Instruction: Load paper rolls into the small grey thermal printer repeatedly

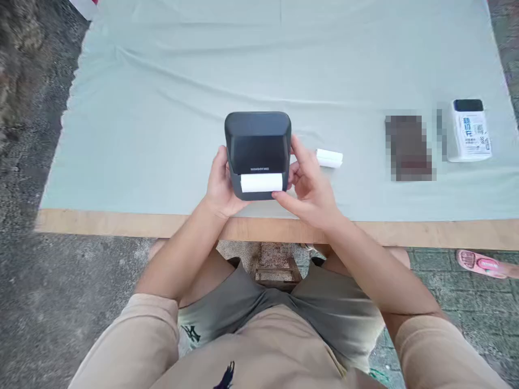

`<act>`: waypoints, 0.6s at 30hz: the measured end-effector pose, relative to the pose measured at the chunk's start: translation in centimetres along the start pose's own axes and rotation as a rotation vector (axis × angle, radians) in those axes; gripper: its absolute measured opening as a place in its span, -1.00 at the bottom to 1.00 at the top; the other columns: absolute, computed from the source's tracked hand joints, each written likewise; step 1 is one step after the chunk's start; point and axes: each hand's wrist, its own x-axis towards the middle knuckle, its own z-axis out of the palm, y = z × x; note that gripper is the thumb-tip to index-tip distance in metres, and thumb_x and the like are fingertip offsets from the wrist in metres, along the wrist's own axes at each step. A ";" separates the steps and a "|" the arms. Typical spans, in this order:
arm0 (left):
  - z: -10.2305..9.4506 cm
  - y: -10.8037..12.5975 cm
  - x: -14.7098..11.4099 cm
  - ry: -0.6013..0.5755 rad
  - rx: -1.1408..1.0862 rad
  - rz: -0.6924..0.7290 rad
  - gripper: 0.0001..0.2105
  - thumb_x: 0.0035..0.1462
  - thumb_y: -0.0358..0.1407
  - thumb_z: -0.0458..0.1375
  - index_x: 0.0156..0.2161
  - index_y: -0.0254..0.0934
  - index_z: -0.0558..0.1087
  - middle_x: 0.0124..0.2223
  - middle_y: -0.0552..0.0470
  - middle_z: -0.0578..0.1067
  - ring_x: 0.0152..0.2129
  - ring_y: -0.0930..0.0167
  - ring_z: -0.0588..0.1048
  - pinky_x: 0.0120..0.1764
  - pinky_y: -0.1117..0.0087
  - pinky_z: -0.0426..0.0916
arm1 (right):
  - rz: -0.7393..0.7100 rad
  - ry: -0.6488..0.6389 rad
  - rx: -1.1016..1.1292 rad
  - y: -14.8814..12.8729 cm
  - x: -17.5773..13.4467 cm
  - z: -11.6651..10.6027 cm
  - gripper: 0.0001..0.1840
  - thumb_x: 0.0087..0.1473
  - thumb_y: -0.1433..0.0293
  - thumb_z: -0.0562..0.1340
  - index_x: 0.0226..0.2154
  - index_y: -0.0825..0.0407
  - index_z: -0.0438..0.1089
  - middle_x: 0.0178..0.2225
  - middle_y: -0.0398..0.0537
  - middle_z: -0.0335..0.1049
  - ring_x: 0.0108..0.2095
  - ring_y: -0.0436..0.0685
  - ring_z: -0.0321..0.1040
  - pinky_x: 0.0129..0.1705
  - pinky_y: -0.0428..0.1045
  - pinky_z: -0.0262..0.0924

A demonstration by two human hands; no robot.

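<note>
A black label printer (259,151) is held up over the near edge of the table, its lid closed and its brand lettering facing me. White label paper (261,182) sticks out of the slot at its front. My left hand (222,189) grips the printer's left side and lower corner, with part of the fingers hidden beneath it. On the other side, my right hand (310,186) holds the right edge, thumb at the lower right corner near the paper. Just right of that hand, a small white roll (329,158) lies on the cloth.
A pale green cloth (162,135) covers the table, whose wooden front edge (121,222) shows. To the right lie a pixelated dark brown object (408,148) and a white box-like item with a black top (470,132). Another person's foot in a pink sandal (482,263) is at the right.
</note>
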 end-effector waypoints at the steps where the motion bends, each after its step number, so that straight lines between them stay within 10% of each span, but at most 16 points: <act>1: 0.1 -0.1 0.1 0.021 -0.008 -0.025 -0.09 0.34 0.34 -0.34 0.26 -0.34 0.47 0.13 -0.26 0.67 0.34 -0.05 0.47 0.26 -0.14 0.48 | -0.001 -0.007 0.000 0.2 0.1 -0.2 -0.09 0.32 0.15 0.36 0.53 -0.53 -0.05 0.25 -0.01 0.20 -0.28 0.05 0.23 -0.23 0.06 0.41; 18: 0.3 -0.6 0.6 0.096 -0.125 -0.231 -0.37 0.29 0.13 -0.08 0.23 -0.25 0.45 0.22 -0.18 0.63 0.31 -0.08 0.52 0.17 -0.21 0.55 | 0.057 -0.021 0.005 1.4 -1.1 -2.4 -0.19 0.30 0.08 0.39 0.49 -0.48 0.15 0.19 -0.03 0.33 -0.08 0.12 0.37 -0.12 0.04 0.42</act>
